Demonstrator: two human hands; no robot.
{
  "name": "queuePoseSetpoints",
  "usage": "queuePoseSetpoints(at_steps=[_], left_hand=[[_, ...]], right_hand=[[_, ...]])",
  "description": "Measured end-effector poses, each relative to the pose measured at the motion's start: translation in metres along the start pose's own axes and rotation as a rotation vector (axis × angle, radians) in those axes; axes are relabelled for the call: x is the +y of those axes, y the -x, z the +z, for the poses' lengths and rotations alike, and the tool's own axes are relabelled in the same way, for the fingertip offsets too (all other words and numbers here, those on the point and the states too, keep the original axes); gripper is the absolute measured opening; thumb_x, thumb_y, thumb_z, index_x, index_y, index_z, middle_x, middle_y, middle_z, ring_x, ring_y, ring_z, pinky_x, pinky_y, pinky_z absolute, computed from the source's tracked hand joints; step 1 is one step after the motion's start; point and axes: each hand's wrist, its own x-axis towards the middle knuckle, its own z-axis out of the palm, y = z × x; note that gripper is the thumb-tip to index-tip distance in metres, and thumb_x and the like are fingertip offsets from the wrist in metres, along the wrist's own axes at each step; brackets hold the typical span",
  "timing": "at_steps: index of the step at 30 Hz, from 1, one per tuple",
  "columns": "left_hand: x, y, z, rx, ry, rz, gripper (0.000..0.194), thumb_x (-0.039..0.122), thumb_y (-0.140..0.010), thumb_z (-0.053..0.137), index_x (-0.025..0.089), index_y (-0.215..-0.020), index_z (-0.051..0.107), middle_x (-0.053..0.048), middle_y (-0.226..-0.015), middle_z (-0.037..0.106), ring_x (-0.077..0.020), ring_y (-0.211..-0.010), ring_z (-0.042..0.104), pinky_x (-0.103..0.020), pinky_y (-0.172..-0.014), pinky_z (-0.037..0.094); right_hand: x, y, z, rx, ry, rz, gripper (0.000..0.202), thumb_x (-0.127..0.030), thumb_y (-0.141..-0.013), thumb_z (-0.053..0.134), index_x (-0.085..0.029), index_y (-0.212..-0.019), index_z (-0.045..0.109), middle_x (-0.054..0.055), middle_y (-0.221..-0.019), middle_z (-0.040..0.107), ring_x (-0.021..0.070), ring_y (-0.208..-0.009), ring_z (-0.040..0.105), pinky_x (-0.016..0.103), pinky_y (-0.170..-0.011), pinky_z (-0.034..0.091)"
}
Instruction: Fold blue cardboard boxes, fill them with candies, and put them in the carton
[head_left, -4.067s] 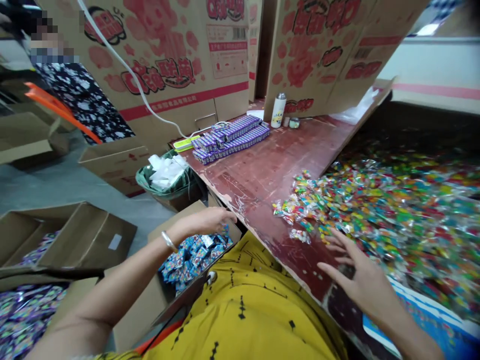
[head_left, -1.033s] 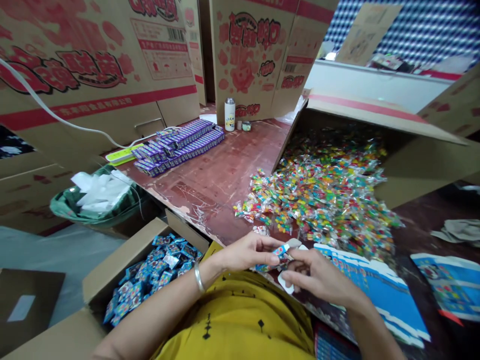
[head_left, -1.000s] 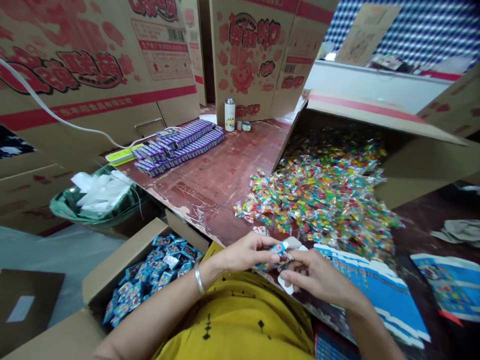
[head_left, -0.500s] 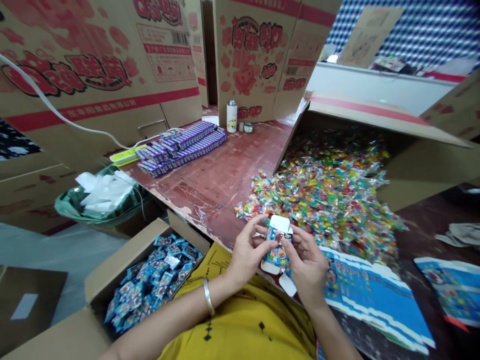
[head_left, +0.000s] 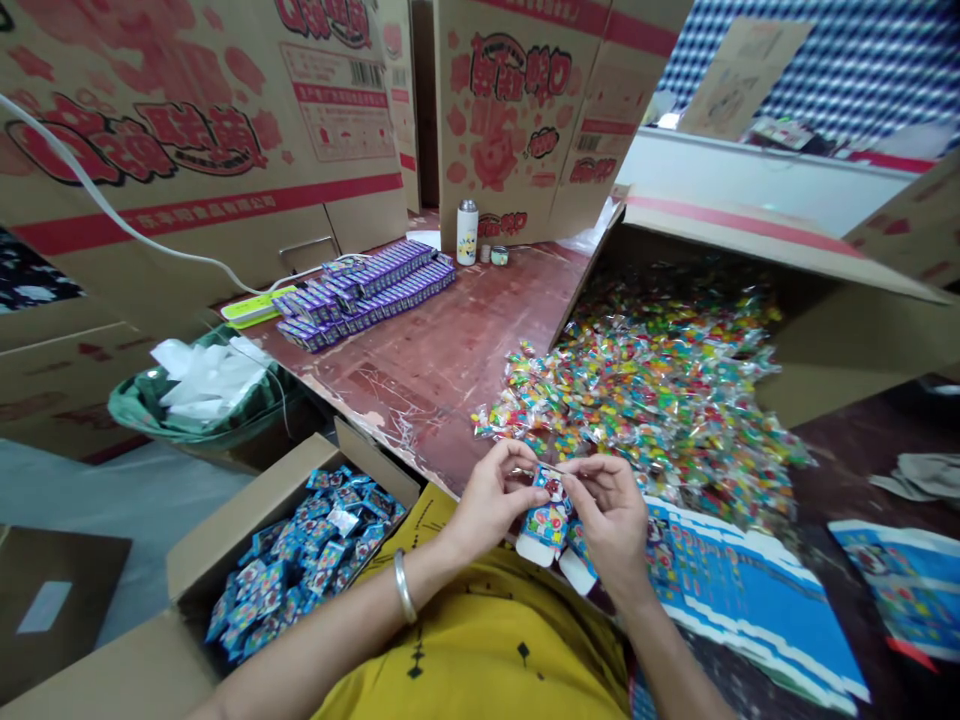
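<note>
Between my two hands is a small blue printed candy box, its white end flaps hanging loose at the bottom. My left hand grips its left side, with the thumb on the front panel. The fingers of my right hand are closed on its top right part, and both hands' fingertips meet at the upper end. Beyond them, a heap of clear-wrapped colourful candies spills out of a cardboard carton lying on its side. Flat blue box blanks lie fanned out right of my right hand.
An open carton of filled blue boxes stands below the table edge at left. Rows of purple boxes, a white bottle and small jars are on the table. A green bag holds white paper. Large cartons stand behind.
The white top flap, upright before, no longer shows; my fingers have come together over the box's upper end. The lower flaps still hang out.
</note>
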Motion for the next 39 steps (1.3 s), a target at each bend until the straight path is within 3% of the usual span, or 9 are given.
queuePoseSetpoints(at_steps=[4, 9, 13, 19, 25, 29, 33, 36, 39], left_hand=[[0.003, 0.003, 0.000, -0.005, -0.043, 0.018, 0.036, 0.018, -0.073, 0.074, 0.018, -0.100, 0.051, -0.003, -0.098, 0.060, -0.0159, -0.090, 0.061, -0.024, -0.074, 0.049], [0.010, 0.007, -0.003, -0.041, -0.116, 0.038, 0.034, 0.015, -0.076, 0.069, 0.019, -0.105, 0.053, -0.004, -0.103, 0.059, -0.0145, -0.086, 0.062, -0.027, -0.076, 0.053], [0.011, 0.008, -0.003, -0.103, -0.102, 0.046, 0.038, 0.012, -0.076, 0.068, 0.019, -0.111, 0.053, -0.004, -0.103, 0.060, -0.0149, -0.087, 0.062, -0.027, -0.077, 0.053], [0.011, 0.008, -0.002, -0.073, -0.109, 0.037, 0.041, 0.012, -0.077, 0.067, 0.019, -0.116, 0.057, -0.004, -0.099, 0.063, -0.0155, -0.088, 0.062, -0.027, -0.078, 0.052], [0.010, 0.010, -0.004, -0.050, -0.146, 0.016, 0.035, 0.016, -0.078, 0.067, 0.019, -0.113, 0.065, -0.005, -0.102, 0.067, -0.0163, -0.087, 0.062, -0.028, -0.080, 0.050], [0.009, 0.011, -0.006, -0.019, -0.131, 0.009, 0.024, 0.019, -0.078, 0.068, 0.015, -0.102, 0.065, -0.004, -0.094, 0.066, -0.0141, -0.082, 0.061, -0.025, -0.076, 0.049], [0.009, 0.011, -0.027, 0.007, -0.125, -0.069, 0.024, 0.025, -0.075, 0.073, 0.015, -0.089, 0.056, 0.000, -0.081, 0.062, -0.0109, -0.071, 0.059, -0.021, -0.065, 0.048], [0.014, 0.010, -0.058, 0.030, -0.199, -0.161, 0.031, 0.028, -0.071, 0.075, 0.015, -0.079, 0.048, 0.002, -0.072, 0.058, -0.0095, -0.061, 0.057, -0.018, -0.053, 0.045], [0.028, 0.009, -0.086, 0.175, -0.184, -0.171, 0.038, 0.027, -0.071, 0.074, 0.017, -0.097, 0.049, 0.001, -0.083, 0.057, -0.0095, -0.058, 0.057, -0.020, -0.048, 0.047]], right_hand=[[-0.009, -0.009, -0.001, -0.148, -0.005, 0.006, 0.018, -0.034, -0.080, 0.070, -0.021, -0.077, 0.059, 0.004, -0.084, 0.063, 0.0186, -0.081, 0.061, 0.031, -0.076, 0.050], [-0.013, -0.021, -0.009, -0.258, 0.022, 0.231, 0.027, -0.041, -0.073, 0.076, -0.019, -0.081, 0.064, 0.004, -0.080, 0.065, 0.0188, -0.075, 0.061, 0.030, -0.070, 0.050], [-0.010, -0.027, -0.015, -0.286, -0.012, 0.290, 0.027, -0.040, -0.071, 0.079, -0.018, -0.074, 0.064, 0.002, -0.074, 0.063, 0.0161, -0.070, 0.057, 0.028, -0.065, 0.047], [-0.012, -0.027, -0.010, -0.242, -0.023, 0.258, 0.024, -0.037, -0.072, 0.078, -0.018, -0.068, 0.063, 0.001, -0.073, 0.062, 0.0152, -0.070, 0.056, 0.027, -0.066, 0.045], [-0.019, -0.017, -0.009, -0.298, 0.073, 0.165, 0.023, -0.036, -0.083, 0.068, -0.018, -0.068, 0.065, 0.005, -0.085, 0.066, 0.0187, -0.085, 0.061, 0.030, -0.078, 0.047], [-0.020, -0.007, -0.014, -0.409, 0.081, 0.177, 0.016, -0.035, -0.081, 0.070, -0.021, -0.088, 0.068, 0.007, -0.107, 0.063, 0.0212, -0.096, 0.062, 0.030, -0.078, 0.051], [-0.010, -0.016, -0.027, -0.451, 0.185, 0.221, 0.030, -0.038, -0.083, 0.067, -0.023, -0.109, 0.062, 0.006, -0.103, 0.066, 0.0214, -0.090, 0.064, 0.031, -0.072, 0.053], [0.006, -0.034, -0.031, -0.349, 0.476, 0.073, 0.019, -0.037, -0.088, 0.060, -0.022, -0.098, 0.064, 0.004, -0.087, 0.066, 0.0191, -0.074, 0.063, 0.030, -0.065, 0.051], [0.021, -0.047, -0.021, -0.476, 0.691, -0.090, 0.011, -0.030, -0.088, 0.058, -0.023, -0.091, 0.066, 0.003, -0.087, 0.064, 0.0167, -0.068, 0.060, 0.029, -0.065, 0.048]])
